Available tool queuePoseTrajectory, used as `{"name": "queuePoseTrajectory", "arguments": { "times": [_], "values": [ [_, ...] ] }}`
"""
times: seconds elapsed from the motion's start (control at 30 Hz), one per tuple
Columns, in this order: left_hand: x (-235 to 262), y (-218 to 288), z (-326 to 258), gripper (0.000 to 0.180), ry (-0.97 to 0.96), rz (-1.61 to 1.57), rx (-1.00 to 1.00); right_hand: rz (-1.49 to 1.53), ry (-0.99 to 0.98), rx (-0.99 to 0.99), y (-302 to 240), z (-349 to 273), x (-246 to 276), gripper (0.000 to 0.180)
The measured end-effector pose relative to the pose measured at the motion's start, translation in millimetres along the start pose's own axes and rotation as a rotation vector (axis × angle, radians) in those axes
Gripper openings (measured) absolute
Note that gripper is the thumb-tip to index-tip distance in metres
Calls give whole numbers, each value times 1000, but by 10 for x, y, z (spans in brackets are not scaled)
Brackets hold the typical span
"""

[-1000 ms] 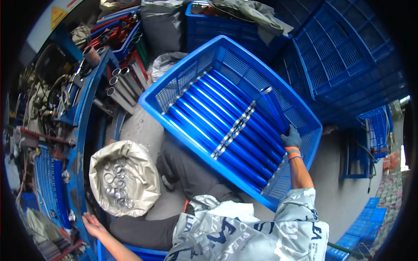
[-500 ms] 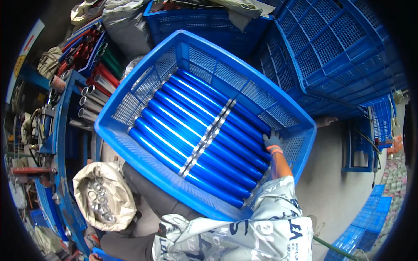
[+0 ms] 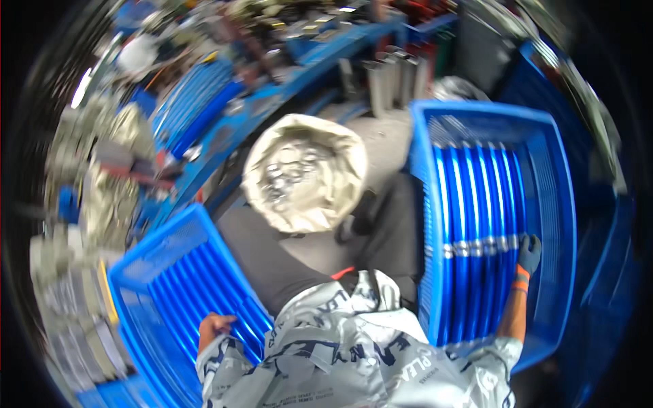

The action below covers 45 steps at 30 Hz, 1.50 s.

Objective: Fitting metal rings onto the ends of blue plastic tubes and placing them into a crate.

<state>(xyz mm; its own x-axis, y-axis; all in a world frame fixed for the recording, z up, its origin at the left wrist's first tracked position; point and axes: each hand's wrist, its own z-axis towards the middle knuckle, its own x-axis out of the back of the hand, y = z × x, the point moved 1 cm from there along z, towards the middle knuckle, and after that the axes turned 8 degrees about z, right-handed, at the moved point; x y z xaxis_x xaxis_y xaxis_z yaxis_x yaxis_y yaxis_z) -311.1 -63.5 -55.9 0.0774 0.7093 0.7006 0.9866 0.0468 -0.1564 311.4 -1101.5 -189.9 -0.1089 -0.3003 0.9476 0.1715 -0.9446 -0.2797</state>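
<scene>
My left hand (image 3: 216, 326), bare, is over blue metal tubes (image 3: 183, 292) in the left blue crate (image 3: 201, 234). A finger reaches out across the tubes, and the hand holds nothing that I can see. In a grey glove with an orange cuff, my right hand (image 3: 529, 253) rests at the outer side of the shiny blue tubes (image 3: 469, 190) in the right crate (image 3: 490, 112). Its fingers are stretched out beside the last tube, near the silvery tube ends. These tubes lie in two rows, end to end. The view is somewhat blurred.
Between the crates, beyond my legs, stands a cream sack (image 3: 347, 149) with silvery rings (image 3: 289, 173) inside. Behind it runs a blue metal frame (image 3: 292, 88), with silver tubes (image 3: 394, 85) upright next to it. Cluttered gear fills the far left.
My view has swung left, bringing the left crate and my left hand in. The right crate now sits at the right, my right hand still at its tubes.
</scene>
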Motion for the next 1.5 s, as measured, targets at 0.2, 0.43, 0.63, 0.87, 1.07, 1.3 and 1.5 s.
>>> {"name": "queuePoseTrajectory", "arguments": {
  "times": [0.2, 0.43, 0.63, 0.87, 1.07, 1.3, 1.5],
  "values": [
    [-444, -878, -458, 34, -219, -26, 62, 947, 129, 336, -4593, 1101, 327, 35],
    [-1501, -1809, -333, 49, -436, -8, -147, 1121, -774, 339, -7756, 1064, -954, 68],
    [-1596, -1802, -344, 45, -325, -483, -65, 339, -419, 779, -8880, 1198, -1738, 96],
    [-803, -1611, -667, 47, -181, -1352, -287, 411, -382, 970, -9994, 1332, -2261, 100],
    [353, -905, -937, 60, 39, -1146, -465, 309, -452, 902, -10352, 1401, -2684, 29],
    [887, -11, -1155, 74, 150, -944, -724, 382, -450, 840, -9578, 1210, -2339, 28],
    [1559, 1196, -1567, 84, 293, -522, -987, 913, -613, 298, -8566, 1029, -2012, 34]
  ]
}}
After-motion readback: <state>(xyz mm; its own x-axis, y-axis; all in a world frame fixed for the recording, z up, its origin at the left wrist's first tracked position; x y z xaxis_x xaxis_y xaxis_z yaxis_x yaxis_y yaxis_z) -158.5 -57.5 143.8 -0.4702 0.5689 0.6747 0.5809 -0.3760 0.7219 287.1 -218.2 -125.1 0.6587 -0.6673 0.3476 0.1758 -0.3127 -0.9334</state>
